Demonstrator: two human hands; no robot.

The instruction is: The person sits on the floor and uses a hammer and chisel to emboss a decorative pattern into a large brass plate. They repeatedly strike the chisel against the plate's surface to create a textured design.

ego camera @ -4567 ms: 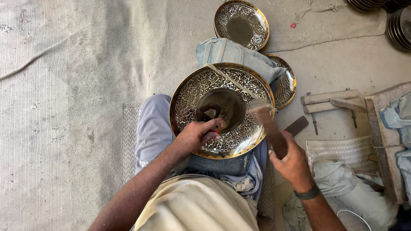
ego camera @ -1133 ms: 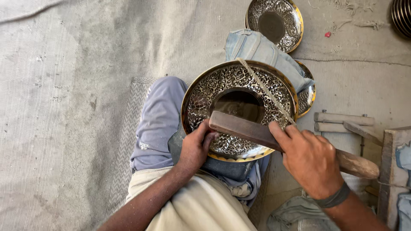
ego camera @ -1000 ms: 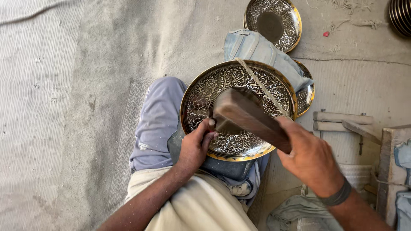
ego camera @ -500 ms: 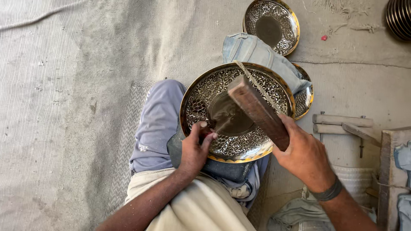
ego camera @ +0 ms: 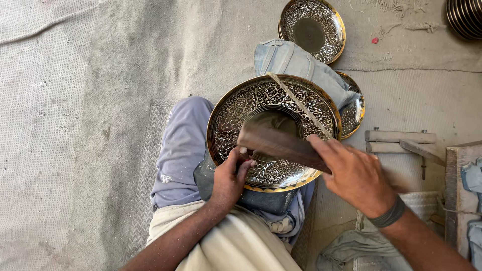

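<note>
A large round engraved metal plate (ego camera: 301,103) with a brass rim rests on my lap. My left hand (ego camera: 228,178) is closed at the plate's near edge, fingers pinched on a small tool held against the engraved surface. My right hand (ego camera: 354,175) grips a dark wooden mallet (ego camera: 281,145), blurred with motion, its head just above my left hand's fingers. A thin cord (ego camera: 296,103) lies diagonally across the plate.
Two more engraved plates lie on the floor, one at the top (ego camera: 311,30), one partly hidden under my leg at the right (ego camera: 354,113). A wooden frame (ego camera: 401,140) and cloth lie at the right. Stacked dark discs (ego camera: 467,17) sit in the top right corner.
The mallet has swung up and come down again towards my left hand's fingers. My left hand has stayed at the plate's near edge.
</note>
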